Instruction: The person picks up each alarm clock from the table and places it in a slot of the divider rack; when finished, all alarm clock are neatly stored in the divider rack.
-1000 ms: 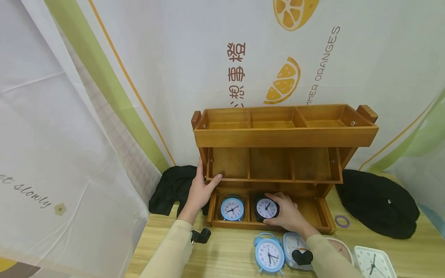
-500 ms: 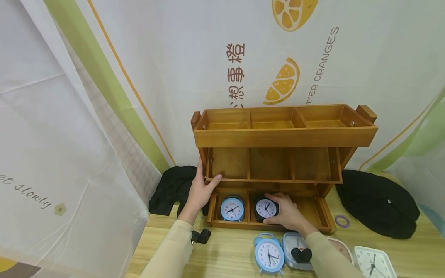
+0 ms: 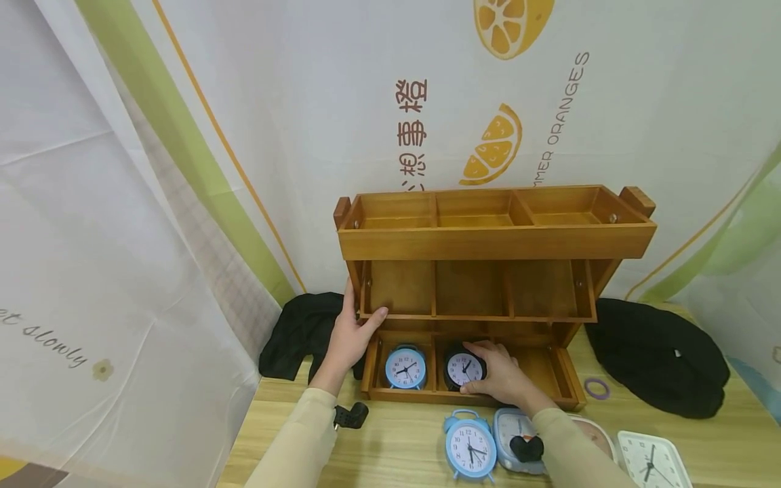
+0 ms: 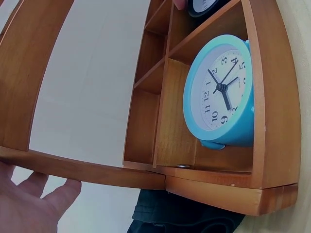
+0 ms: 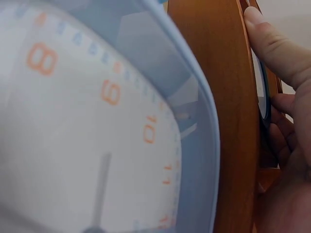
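- While several clocks wait on the table (image 3: 390, 447) nearest the person, a blue alarm clock (image 3: 469, 449) stands at the front edge, a pale blue-grey clock (image 3: 509, 434) lies just beside it, and a white square clock (image 3: 653, 462) lies further right.
- Just beyond them, the right hand (image 3: 497, 376) curls its fingers and thumb round the black clock (image 3: 465, 368), which sits upright in the middle compartment of the bottom tier of the wooden shelf (image 3: 494, 240).
- To its left, in the bottom tier's left compartment, stands a light blue clock (image 3: 405, 368), also upright and apart from the black one, with a wooden divider between them.
- Further back, the left hand (image 3: 349, 337) clamps the shelf's left end, thumb on the front lip of the middle tier and fingers round the side post.
- Risks, as I judge them: the black clock could catch the low front rail or the divider if tilted, and tip onto its face; a hasty release could leave it rocking on its small feet.
- If the left hand slackens, a push from the right could slide the whole shelf back toward the black cloth (image 3: 659, 356) and the wall behind.
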Available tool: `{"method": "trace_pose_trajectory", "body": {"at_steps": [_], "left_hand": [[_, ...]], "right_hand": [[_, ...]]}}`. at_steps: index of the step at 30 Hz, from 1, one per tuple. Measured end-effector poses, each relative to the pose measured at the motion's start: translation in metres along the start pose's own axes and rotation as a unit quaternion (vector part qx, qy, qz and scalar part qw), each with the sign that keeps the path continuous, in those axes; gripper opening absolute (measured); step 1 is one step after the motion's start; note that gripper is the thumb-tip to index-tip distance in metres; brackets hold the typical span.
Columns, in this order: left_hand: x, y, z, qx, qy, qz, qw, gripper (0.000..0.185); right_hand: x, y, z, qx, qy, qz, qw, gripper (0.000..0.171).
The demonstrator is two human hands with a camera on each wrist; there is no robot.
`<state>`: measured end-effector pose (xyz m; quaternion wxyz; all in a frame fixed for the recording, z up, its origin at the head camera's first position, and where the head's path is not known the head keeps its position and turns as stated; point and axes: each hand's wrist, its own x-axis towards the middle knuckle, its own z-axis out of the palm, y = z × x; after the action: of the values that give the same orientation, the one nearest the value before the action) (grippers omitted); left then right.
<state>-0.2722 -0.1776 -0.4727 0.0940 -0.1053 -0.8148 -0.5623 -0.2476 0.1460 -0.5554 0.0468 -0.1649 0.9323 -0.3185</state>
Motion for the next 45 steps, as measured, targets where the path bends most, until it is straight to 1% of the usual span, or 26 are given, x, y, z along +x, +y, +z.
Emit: {"method": "trace_pose_trajectory", "body": {"at_steps": [7,10,15,21,29,34,39,45], "left_hand": [[0.000,0.001,0.001,0.007,0.002,-0.011,0.9999,0.100],[0.001,0.001,0.001,0.010,0.003,-0.008,0.9999,0.101],[0.001,0.001,0.001,-0.001,0.005,-0.004,1.0000,0.102],[0.001,0.002,0.001,0.002,0.000,-0.007,1.0000,0.102],[0.000,0.003,-0.001,0.008,-0.003,-0.012,0.9999,0.100],[0.000,0.002,-0.001,0.014,-0.001,-0.016,0.9998,0.101],[0.000,0.001,0.000,0.012,-0.001,-0.015,0.9998,0.101],[-0.001,0.002,-0.001,0.015,0.000,-0.014,0.9998,0.101]], "right_hand": [[-0.002,-0.002,-0.002,0.004,-0.003,0.003,1.000,0.095],[-0.002,-0.003,-0.004,0.007,-0.001,0.003,1.000,0.095],[-0.002,-0.004,-0.002,0.015,0.002,0.004,1.000,0.095],[-0.004,-0.002,0.000,0.012,0.020,0.001,1.000,0.097],[-0.014,-0.003,-0.005,0.007,0.033,-0.031,0.999,0.102],[-0.022,-0.005,-0.004,-0.001,0.042,-0.050,0.998,0.102],[-0.031,-0.012,-0.002,0.008,0.038,-0.063,0.997,0.103],[-0.042,-0.023,-0.001,0.012,0.024,-0.063,0.998,0.105]]}}
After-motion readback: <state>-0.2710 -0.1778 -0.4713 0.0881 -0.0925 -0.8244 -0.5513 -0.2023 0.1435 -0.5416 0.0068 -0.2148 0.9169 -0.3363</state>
